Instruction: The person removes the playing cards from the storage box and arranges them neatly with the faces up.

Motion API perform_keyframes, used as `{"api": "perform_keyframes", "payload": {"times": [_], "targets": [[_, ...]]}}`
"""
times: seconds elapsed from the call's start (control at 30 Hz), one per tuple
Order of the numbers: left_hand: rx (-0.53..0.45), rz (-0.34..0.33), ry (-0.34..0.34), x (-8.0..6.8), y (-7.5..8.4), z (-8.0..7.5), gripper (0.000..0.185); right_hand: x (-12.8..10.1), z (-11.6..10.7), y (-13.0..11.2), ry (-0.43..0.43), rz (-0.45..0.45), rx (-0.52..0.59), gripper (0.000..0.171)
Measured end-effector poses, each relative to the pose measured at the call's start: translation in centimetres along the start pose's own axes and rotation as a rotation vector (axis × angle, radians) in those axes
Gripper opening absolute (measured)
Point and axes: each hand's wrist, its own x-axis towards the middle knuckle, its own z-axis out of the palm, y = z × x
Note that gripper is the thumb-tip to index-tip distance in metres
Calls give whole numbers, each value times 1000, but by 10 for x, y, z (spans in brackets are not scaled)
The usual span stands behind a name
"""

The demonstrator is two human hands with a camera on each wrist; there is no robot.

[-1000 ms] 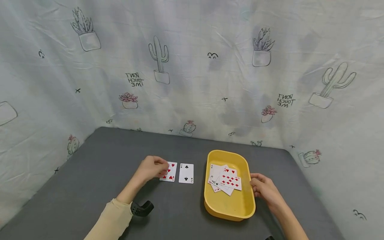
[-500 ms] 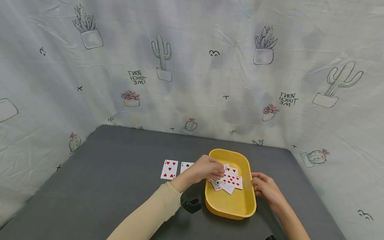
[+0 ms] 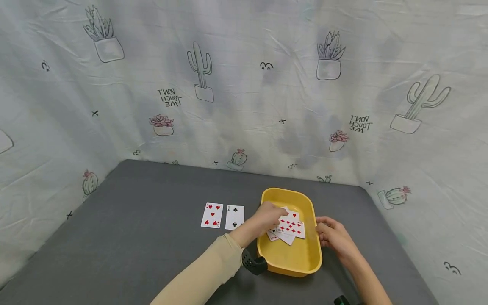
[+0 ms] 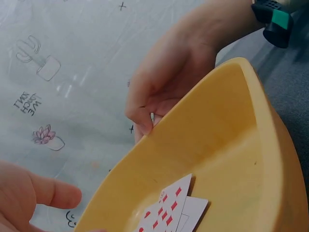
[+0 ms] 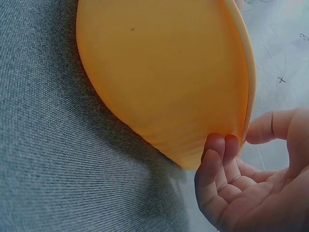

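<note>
My left hand [image 3: 268, 215] reaches into the yellow tray [image 3: 290, 261], its fingertips over the loose playing cards there. It hides part of the pile; a diamonds card [image 3: 291, 228] lies on top, with a hearts card [image 3: 294, 215] behind it. In the left wrist view, the left thumb [image 4: 58, 193] is straight, and the other fingers are mostly out of frame. My right hand [image 3: 336, 238] holds the tray's right side: in the right wrist view, curled fingers [image 5: 212, 157] press its outer wall and the thumb [image 5: 260, 128] meets the rim.
Left of the tray, a five of hearts [image 3: 212, 215] and a two of clubs [image 3: 234, 217] lie face up side by side on the dark grey table [image 3: 160, 190]. A pale curtain [image 3: 244, 84] with cactus drawings hangs behind the table.
My left hand has left the five of hearts, crossed rightward over the two of clubs and lowered over the cards in the tray. My right hand stays at the tray's side.
</note>
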Motion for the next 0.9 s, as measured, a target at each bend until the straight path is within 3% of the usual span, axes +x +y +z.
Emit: {"api": "perform_keyframes", "payload": {"times": [0.37,0.7,0.9], "targets": [[-42,-80,43,1,-1,8,26,1,1,-2,-2,-1,14,39],[-88,-64,70,4,-1,11,22,0,1,-3,3,-6,8,39],[-133,-53,63,4,-2,10,30,2,0,-1,-3,-7,12,39]]}}
